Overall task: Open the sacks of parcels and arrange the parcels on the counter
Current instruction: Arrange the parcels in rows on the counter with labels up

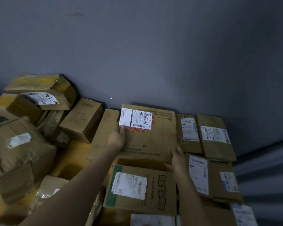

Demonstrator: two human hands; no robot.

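1. Left grip (117, 137) grasps the left edge of the large flat brown cardboard box (153, 141), thumb on the corner of its white shipping label (136, 118).
2. Right grip (178, 158) clamps the box's near-right corner.
3. Box sits at the rear, far edge at the grey wall (153, 54).
4. Tight sides: narrow brown carton (103, 136) left, small labelled carton (189, 144) right, green-edged carton (150, 170) just beside the near edge.
5. Open room: bare yellow surface (72, 160) at left-centre.

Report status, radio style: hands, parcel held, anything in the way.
Both hands hold box: left hand at left edge, right hand at near right corner. Parcels crowd both sides.
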